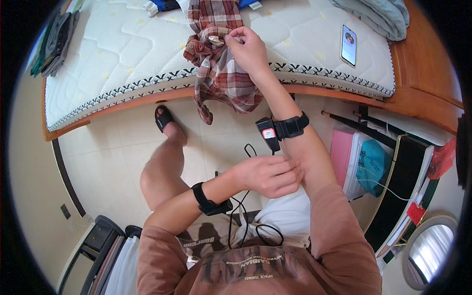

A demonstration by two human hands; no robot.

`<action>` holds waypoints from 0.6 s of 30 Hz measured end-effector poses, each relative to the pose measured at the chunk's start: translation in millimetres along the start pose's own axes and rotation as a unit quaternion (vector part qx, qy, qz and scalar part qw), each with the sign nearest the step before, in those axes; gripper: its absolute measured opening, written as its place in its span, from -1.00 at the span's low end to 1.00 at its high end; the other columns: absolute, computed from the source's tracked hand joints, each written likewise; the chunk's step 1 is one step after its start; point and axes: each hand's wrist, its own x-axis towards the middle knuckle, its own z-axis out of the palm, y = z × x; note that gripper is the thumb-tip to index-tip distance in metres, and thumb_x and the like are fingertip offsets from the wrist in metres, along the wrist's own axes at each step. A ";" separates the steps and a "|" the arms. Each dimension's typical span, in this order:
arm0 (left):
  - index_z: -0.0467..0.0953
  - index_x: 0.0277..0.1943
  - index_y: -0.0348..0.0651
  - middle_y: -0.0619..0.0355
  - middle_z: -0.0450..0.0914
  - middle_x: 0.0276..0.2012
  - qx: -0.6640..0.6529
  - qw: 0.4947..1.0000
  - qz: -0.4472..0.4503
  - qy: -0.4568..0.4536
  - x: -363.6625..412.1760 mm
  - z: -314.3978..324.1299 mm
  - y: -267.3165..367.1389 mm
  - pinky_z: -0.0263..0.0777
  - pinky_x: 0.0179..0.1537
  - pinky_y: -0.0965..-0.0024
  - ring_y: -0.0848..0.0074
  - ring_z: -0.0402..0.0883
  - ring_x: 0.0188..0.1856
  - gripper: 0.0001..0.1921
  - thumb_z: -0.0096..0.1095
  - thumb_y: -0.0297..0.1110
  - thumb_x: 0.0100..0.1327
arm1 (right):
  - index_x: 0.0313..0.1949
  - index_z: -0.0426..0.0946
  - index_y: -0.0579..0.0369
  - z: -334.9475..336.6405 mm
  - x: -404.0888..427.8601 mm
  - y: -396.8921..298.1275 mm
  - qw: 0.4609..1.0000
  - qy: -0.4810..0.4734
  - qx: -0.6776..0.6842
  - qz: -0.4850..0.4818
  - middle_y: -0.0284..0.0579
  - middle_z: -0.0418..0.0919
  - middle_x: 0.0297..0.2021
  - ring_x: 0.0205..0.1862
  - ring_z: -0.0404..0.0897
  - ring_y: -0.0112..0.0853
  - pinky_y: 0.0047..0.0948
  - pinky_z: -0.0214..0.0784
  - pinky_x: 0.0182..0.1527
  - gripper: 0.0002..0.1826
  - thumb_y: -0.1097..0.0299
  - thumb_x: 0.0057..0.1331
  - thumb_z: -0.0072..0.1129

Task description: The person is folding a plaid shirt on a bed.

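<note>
A red, brown and white plaid shirt [230, 79] lies bunched over the mattress edge, its lower part hanging past the bed frame. My right hand [247, 48] pinches fabric near the shirt's collar between thumb and forefinger. Lower down, my left hand [273, 177] has its fingers curled against my right forearm, near the elbow; no object shows in it. Both wrists wear black straps with small black devices, and black cables hang by my lap.
Folded dark clothes [61, 44] lie at the mattress's left end. A phone [349, 45] and grey-green bedding [376, 14] are at the right. Blue and white clothing [166, 5] sits at the far edge. Under the bed stands a pink and clear box [343, 155]; a round mirror [429, 252] is lower right.
</note>
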 end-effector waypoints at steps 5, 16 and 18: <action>0.64 -0.24 -0.20 0.16 0.66 -0.22 -0.030 0.997 0.028 -0.063 -4.2 -2.7 2.7 0.69 0.03 0.40 0.33 0.72 -0.07 -0.92 0.40 -0.43 0.27 | -0.11 0.70 -0.06 -0.6 1.1 2.2 1.000 0.013 0.010 -0.014 -0.06 0.80 -0.25 -0.19 0.77 -0.08 -0.11 0.58 -0.06 -0.70 0.04 0.34 0.38; 0.67 0.04 -0.23 -0.01 0.74 0.08 -0.320 0.871 -0.300 0.222 33.6 -97.5 -16.3 0.61 0.06 0.15 0.17 0.71 0.04 -0.68 0.35 -0.56 0.20 | -0.11 0.71 0.00 9.4 0.8 11.8 0.998 0.000 0.011 -0.061 -0.04 0.82 -0.20 -0.16 0.79 -0.10 -0.17 0.59 -0.02 -0.68 0.04 0.33 0.39; 0.64 0.07 -0.22 0.00 0.72 0.10 -0.277 0.876 -0.308 0.248 27.0 -118.1 -18.2 0.60 0.08 0.14 0.17 0.70 0.06 -0.66 0.35 -0.54 0.21 | -0.08 0.71 0.07 16.9 53.3 -12.5 0.980 -0.026 0.100 -0.170 -0.03 0.82 -0.16 -0.11 0.80 -0.13 -0.19 0.59 0.02 -0.64 0.06 0.33 0.39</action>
